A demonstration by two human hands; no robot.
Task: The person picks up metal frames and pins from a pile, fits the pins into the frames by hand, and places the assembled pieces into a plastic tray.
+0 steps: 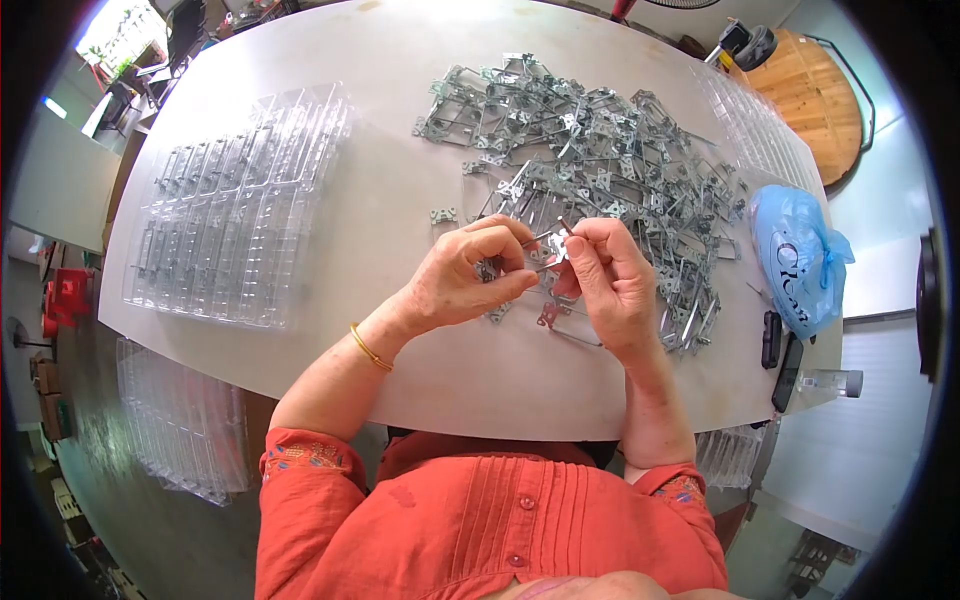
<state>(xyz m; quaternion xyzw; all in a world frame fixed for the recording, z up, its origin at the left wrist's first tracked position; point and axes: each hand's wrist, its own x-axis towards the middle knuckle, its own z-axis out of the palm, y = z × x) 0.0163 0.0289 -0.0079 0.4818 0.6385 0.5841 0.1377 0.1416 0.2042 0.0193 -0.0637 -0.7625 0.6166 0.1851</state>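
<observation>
Between my two hands is a small shiny metal bracket with thin rods, held above the front of the table. My right hand pinches its plate end between thumb and fingers. My left hand is closed at the other side, its fingertips on the thin rods. Just beyond and under my hands spreads a large heap of similar metal brackets, tangled together. One loose bracket lies left of the heap, and another bracket lies below my right hand, partly hidden.
Stacked clear plastic trays holding metal parts stand on the table's left. More clear trays are below the left edge. A blue plastic bag, a black phone-like object and a clear bottle sit at the right edge.
</observation>
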